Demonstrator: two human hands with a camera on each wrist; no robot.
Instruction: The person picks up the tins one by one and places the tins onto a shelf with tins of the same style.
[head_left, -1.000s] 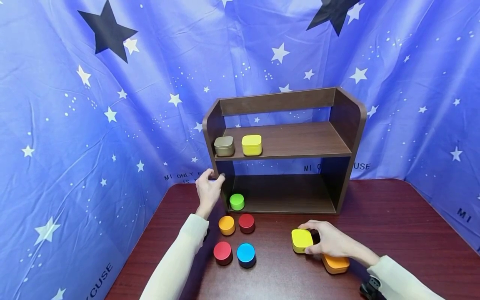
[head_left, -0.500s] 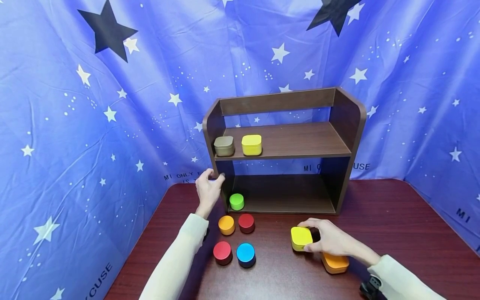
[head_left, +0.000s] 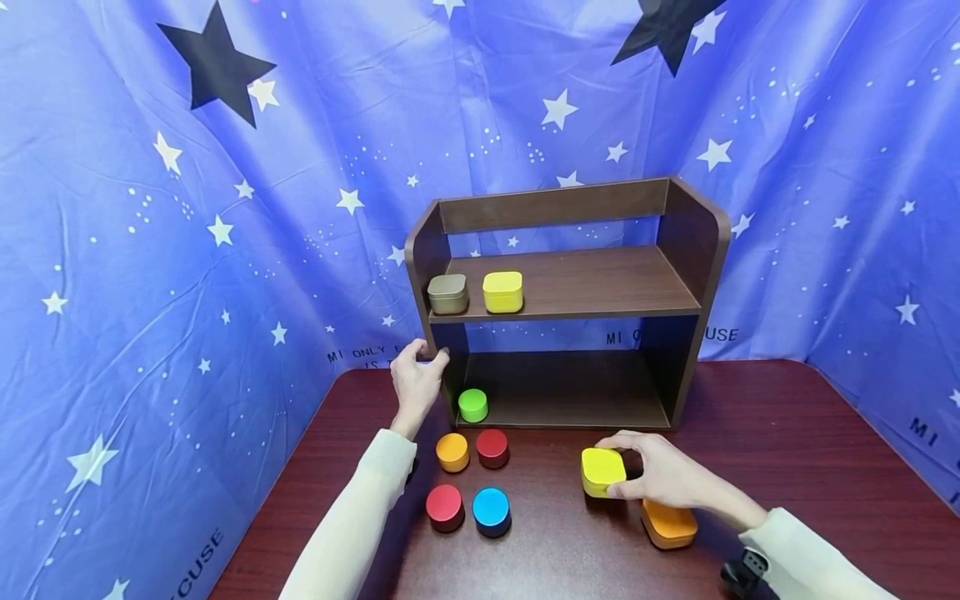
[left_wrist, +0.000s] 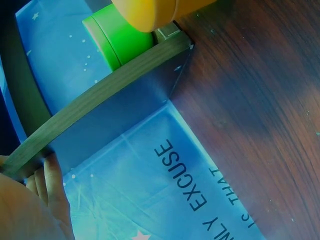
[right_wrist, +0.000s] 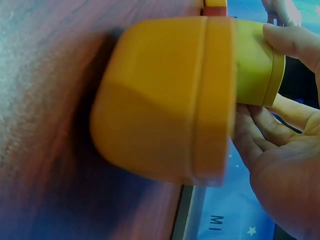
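Right hand [head_left: 663, 473] pinches yellow tin [head_left: 602, 472], in front of shelf [head_left: 600, 283]; left hand [head_left: 417, 385] grips shelf's left panel [head_left: 456, 336]. Right wrist view: orange tin [right_wrist: 160, 100] near side plain, partly hand-covered from head; yellow tin partly blocked.

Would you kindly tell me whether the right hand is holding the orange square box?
No, the right hand pinches a yellow box, while the orange square box stands on the table.

Behind the dark-brown shelf [head_left: 592, 282], the blue curtain [head_left: 450, 125] carries white and black stars. In front of the shelf are a yellow box [head_left: 602, 470] and an orange box [head_left: 670, 525]; under it, the table [head_left: 547, 542] is dark-grained red-brown.
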